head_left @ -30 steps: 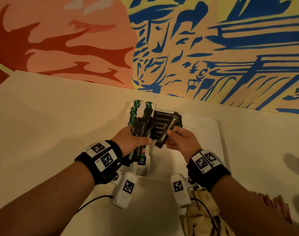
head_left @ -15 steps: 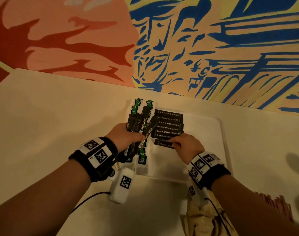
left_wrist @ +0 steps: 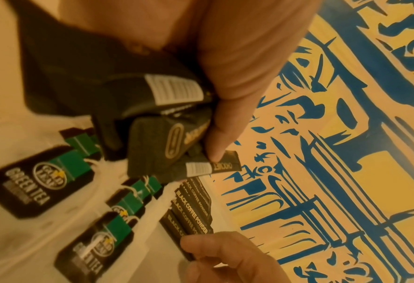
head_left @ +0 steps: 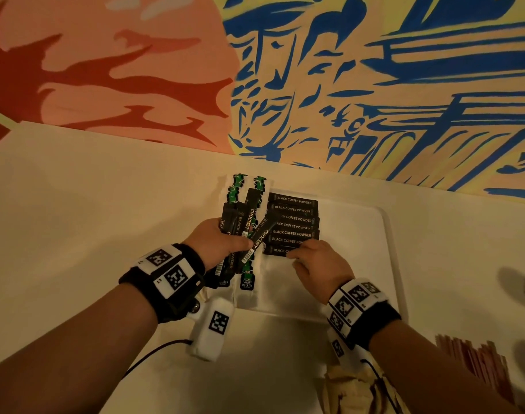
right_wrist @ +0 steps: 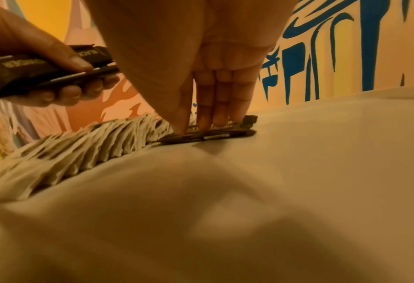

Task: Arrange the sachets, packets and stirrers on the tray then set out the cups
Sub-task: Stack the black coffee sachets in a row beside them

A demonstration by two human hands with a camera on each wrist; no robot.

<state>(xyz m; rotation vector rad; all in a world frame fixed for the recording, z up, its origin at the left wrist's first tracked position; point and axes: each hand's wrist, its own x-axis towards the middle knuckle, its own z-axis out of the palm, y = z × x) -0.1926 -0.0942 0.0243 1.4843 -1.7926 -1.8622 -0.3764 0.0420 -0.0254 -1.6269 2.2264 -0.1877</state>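
Observation:
A white tray (head_left: pixel 359 264) lies on the table by the wall. On it is a row of black coffee sachets (head_left: pixel 294 218), with green tea bags (head_left: pixel 246 282) to their left. My left hand (head_left: pixel 225 243) grips a fanned bundle of dark sachets (head_left: pixel 250 222) above the tea bags, thumb on top. My right hand (head_left: pixel 313 258) is on the nearest sachet of the row (head_left: pixel 274 251). In the right wrist view its straight fingertips (right_wrist: pixel 215 116) and thumb press that flat sachet (right_wrist: pixel 215 136) onto the tray. The left wrist view shows the bundle (left_wrist: pixel 167 118) under my thumb (left_wrist: pixel 237 86).
The painted wall rises just behind the tray. Reddish stirrers (head_left: pixel 479 360) lie at the near right and crumpled brown paper packets (head_left: pixel 350 389) sit below my right wrist. Blurred dark shapes sit at the far right edge. The table left of the tray is bare.
My right hand took a black coffee sachet from the bundle, laid it flat at the near end of the row, and now presses it down. The left hand stayed put.

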